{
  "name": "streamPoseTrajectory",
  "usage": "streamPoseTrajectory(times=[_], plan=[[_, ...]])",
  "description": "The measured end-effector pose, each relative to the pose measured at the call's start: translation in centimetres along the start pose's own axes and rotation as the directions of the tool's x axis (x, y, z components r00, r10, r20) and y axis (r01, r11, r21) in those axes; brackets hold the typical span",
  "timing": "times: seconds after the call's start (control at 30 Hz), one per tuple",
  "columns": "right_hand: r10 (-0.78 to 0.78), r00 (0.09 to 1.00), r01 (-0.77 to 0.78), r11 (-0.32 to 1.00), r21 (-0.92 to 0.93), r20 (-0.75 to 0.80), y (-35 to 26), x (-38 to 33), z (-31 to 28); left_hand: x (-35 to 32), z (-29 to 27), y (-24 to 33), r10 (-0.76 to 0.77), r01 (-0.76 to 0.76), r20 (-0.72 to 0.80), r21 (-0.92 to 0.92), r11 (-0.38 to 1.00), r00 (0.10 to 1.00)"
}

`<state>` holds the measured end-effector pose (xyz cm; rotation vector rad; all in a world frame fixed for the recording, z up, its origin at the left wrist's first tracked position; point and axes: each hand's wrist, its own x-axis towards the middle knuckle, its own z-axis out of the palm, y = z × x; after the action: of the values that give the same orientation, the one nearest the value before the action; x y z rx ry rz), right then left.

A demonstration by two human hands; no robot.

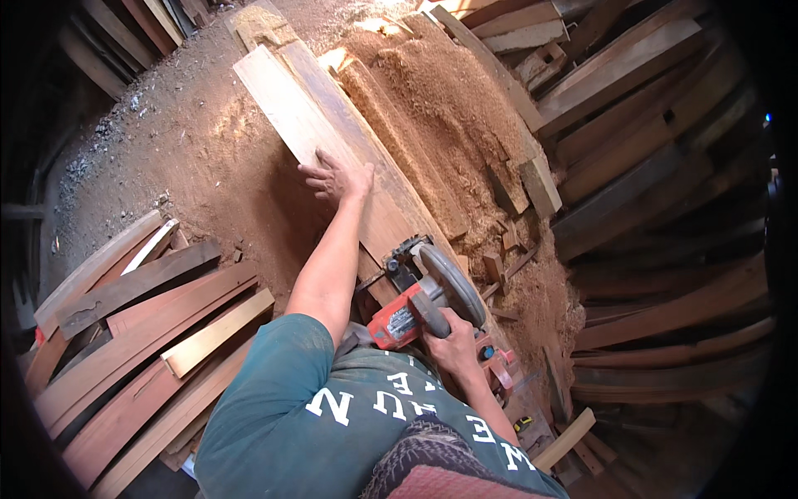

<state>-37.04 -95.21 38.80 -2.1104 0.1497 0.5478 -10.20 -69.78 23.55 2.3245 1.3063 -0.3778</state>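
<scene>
My left hand (335, 178) presses flat on a long pale wooden plank (287, 104) that lies on a thicker beam (366, 154) running away from me. My right hand (451, 341) grips the handle of a red circular saw (420, 299) with a grey blade guard. The saw sits at the near end of the plank, its base on the wood. The blade itself is hidden under the guard.
A big heap of sawdust (449, 100) lies right of the beam. Stacked curved planks (141, 333) sit at my lower left. Dark boards (657, 166) pile up on the right. Small offcuts (503, 262) lie beside the saw. Reddish dirt floor (191, 141) spreads to the left.
</scene>
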Motion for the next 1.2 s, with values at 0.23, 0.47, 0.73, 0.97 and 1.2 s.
streamPoseTrajectory(times=[0.23, 0.47, 0.73, 0.97, 1.2], plan=[[-0.042, 0.999, 0.041, 0.998, -0.055, -0.021, 1.2, -1.7, -0.1, -2.0, 0.4, -0.6, 0.057, -0.057, -0.018, 0.021, 0.998, 0.998], [-0.079, 0.996, 0.078, 0.997, -0.016, -0.038, 0.3, -1.3, -1.2, 2.8, 1.5, -0.4, 0.062, -0.062, -0.065, 0.005, 0.998, 0.996], [-0.066, 0.994, 0.066, 0.998, 0.000, -0.081, 4.1, -2.1, -0.6, 3.8, 2.2, -0.4, 0.096, -0.088, -0.083, 0.096, 0.991, 0.992], [-0.113, 0.990, 0.109, 0.993, -0.050, -0.087, 7.3, -2.2, -0.4, 5.1, 2.7, -1.2, 0.139, -0.133, -0.053, 0.105, 0.985, 0.989], [-0.164, 0.985, 0.162, 0.986, -0.025, -0.058, 10.6, -1.6, -2.3, 6.1, 2.5, -2.8, 0.192, -0.192, 0.006, -0.011, 0.981, 0.981]])
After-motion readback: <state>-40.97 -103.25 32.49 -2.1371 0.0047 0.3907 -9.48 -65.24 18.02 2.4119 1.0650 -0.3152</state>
